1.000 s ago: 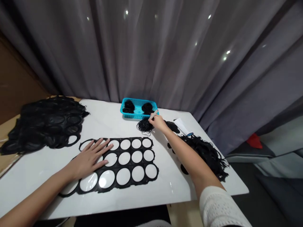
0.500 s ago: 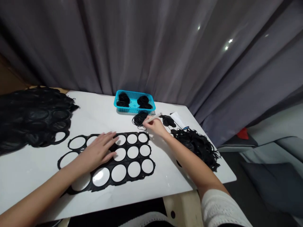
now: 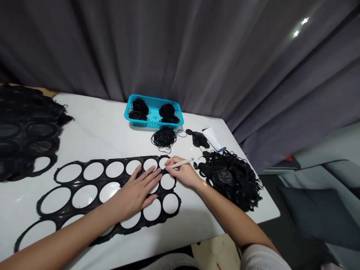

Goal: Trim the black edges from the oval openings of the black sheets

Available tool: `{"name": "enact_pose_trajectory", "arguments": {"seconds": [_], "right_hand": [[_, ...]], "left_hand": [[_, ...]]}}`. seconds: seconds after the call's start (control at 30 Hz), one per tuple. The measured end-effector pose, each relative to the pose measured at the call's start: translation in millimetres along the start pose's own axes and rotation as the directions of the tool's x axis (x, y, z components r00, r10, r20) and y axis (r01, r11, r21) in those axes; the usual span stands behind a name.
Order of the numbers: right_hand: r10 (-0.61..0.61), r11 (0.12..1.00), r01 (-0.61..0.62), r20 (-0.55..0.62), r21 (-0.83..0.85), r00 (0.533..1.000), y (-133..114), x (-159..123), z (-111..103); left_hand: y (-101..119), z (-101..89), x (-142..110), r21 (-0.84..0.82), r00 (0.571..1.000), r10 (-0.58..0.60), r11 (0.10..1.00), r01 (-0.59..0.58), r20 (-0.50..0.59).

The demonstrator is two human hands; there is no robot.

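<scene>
A black cut-out sheet [image 3: 78,184] with rows of round holes lies flat on the white table [image 3: 92,120]. My left hand [image 3: 137,193] presses on it palm down, fingers spread, holding nothing. My right hand [image 3: 181,172] grips a slim white pen [image 3: 182,163] at the sheet's far right corner. The pen's tip is hidden by my fingers. The sheet's lower middle is hidden under my left forearm.
A blue plastic basket [image 3: 153,124] holds black cord bundles. Nearby are a loose black cord bundle [image 3: 164,138], a white tube [image 3: 213,138] and a tangled black pile [image 3: 230,180]. Stacked black sheets [image 3: 28,131] lie at the left. A grey curtain [image 3: 180,48] hangs behind.
The view has tilted, shifting the table up and left. My right hand has moved with the pen from the loose bundle to the sheet's corner. My left hand has slid right along the sheet.
</scene>
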State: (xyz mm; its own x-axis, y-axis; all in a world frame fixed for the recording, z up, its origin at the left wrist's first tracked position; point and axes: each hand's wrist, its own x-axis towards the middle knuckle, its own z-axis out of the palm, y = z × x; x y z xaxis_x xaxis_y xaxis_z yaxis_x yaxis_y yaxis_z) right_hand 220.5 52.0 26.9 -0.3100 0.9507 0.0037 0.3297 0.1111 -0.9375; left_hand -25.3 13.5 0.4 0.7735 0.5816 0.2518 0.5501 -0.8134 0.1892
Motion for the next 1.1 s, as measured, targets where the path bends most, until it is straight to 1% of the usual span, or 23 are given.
{"name": "enact_pose_trajectory", "arguments": {"seconds": [0.13, 0.2, 0.27, 0.33, 0.4, 0.43, 0.47, 0.5, 0.53, 0.57, 0.6, 0.63, 0.67, 0.7, 0.73, 0.77, 0.83, 0.9, 0.93, 0.97, 1.03, 1.1], "right_hand": [[-0.052, 0.998, 0.052, 0.003, -0.041, 0.999, 0.6, -0.8, -1.2], [-0.105, 0.989, 0.106, 0.016, -0.103, 0.994, -0.2, -2.8, -1.1], [-0.184, 0.959, 0.192, 0.058, -0.209, 0.981, -2.5, -6.4, 1.2], [-0.263, 0.880, 0.303, 0.155, -0.367, 0.952, -5.6, -10.0, 4.7], [-0.295, 0.745, 0.394, 0.263, -0.538, 0.918, -7.8, -10.6, 5.6], [-0.295, 0.678, 0.412, 0.288, -0.609, 0.911, -8.0, -8.8, 3.2], [-0.294, 0.627, 0.399, 0.272, -0.669, 0.916, -7.5, -5.3, -2.0], [-0.296, 0.597, 0.348, 0.204, -0.723, 0.933, -6.1, -0.3, -10.4], [-0.300, 0.586, 0.258, 0.090, -0.768, 0.950, -4.2, 5.7, -21.8], [-0.302, 0.595, 0.138, -0.061, -0.792, 0.951, -1.9, 12.1, -35.6], [-0.290, 0.606, -0.015, -0.238, -0.796, 0.927, 0.3, 18.2, -50.6], [-0.265, 0.625, -0.144, -0.381, -0.768, 0.886, 2.0, 23.2, -65.5], [-0.242, 0.662, -0.225, -0.487, -0.715, 0.839, 3.0, 26.4, -78.5], [-0.216, 0.702, -0.259, -0.545, -0.663, 0.810, 3.2, 27.4, -88.4], [-0.189, 0.741, -0.263, -0.568, -0.618, 0.801, 2.5, 25.8, -94.0], [-0.157, 0.787, -0.240, -0.560, -0.569, 0.814, 0.9, 21.7, -94.7], [-0.065, 0.882, -0.176, -0.483, -0.437, 0.873, -4.3, 7.3, -82.3], [0.051, 0.959, -0.146, -0.359, -0.242, 0.932, -10.9, -12.2, -56.8], [0.103, 0.977, -0.151, -0.292, -0.147, 0.951, -14.0, -22.5, -42.2], [0.133, 0.984, -0.155, -0.225, -0.084, 0.965, -16.8, -32.5, -27.9], [0.156, 0.987, -0.159, -0.125, -0.016, 0.980, -20.3, -49.9, -3.6], [0.159, 0.987, -0.160, -0.074, 0.000, 0.984, -20.7, -62.2, 12.9]], "left_hand": [[0.4, -0.6, 2.0, -0.005, 1.000, 0.002, 1.000, -0.002, 0.000], [0.6, -0.7, 2.6, -0.005, 1.000, 0.005, 1.000, -0.005, -0.006], [0.4, -0.7, 2.7, -0.010, 1.000, 0.006, 1.000, -0.006, -0.010], [-0.1, -0.7, 2.7, -0.022, 1.000, 0.004, 1.000, -0.005, -0.010], [-0.7, -0.9, 2.6, -0.032, 1.000, 0.004, 0.999, -0.004, 0.000], [-1.1, -1.0, 2.5, -0.033, 1.000, 0.003, 0.999, -0.003, 0.007], [-1.5, -1.2, 2.4, -0.030, 1.000, 0.001, 1.000, -0.001, 0.016], [-1.8, -1.3, 2.2, -0.026, 1.000, 0.000, 1.000, 0.001, 0.024], [-2.2, -1.3, 2.0, -0.020, 1.000, -0.001, 1.000, 0.002, 0.028], [-2.6, -1.3, 1.6, -0.016, 1.000, -0.002, 1.000, 0.003, 0.030], [-3.1, -1.2, 1.3, -0.015, 1.000, -0.003, 1.000, 0.003, 0.029], [-3.6, -1.2, 1.1, -0.017, 1.000, -0.003, 1.000, 0.003, 0.028], [-4.0, -1.4, 1.1, -0.020, 1.000, -0.001, 1.000, 0.002, 0.027], [-4.4, -1.9, 1.3, -0.024, 1.000, 0.003, 1.000, -0.002, 0.025], [-4.7, -2.8, 1.8, -0.031, 1.000, 0.006, 1.000, -0.005, 0.020], [-4.9, -4.2, 2.4, -0.040, 1.000, 0.010, 0.999, -0.009, 0.014], [-4.5, -8.1, 3.4, -0.068, 1.000, 0.014, 0.998, -0.014, 0.003], [-3.3, -12.4, 3.3, -0.102, 0.999, 0.042, 0.994, -0.040, 0.012], [-2.5, -14.0, 2.5, -0.117, 0.997, 0.069, 0.991, -0.066, 0.025], [-1.7, -14.9, 1.1, -0.127, 0.994, 0.100, 0.987, -0.095, 0.037], [-0.4, -14.7, -2.5, -0.129, 0.989, 0.143, 0.982, -0.136, 0.047], [0.4, -12.5, -6.2, -0.122, 0.988, 0.150, 0.982, -0.144, 0.042]]}}
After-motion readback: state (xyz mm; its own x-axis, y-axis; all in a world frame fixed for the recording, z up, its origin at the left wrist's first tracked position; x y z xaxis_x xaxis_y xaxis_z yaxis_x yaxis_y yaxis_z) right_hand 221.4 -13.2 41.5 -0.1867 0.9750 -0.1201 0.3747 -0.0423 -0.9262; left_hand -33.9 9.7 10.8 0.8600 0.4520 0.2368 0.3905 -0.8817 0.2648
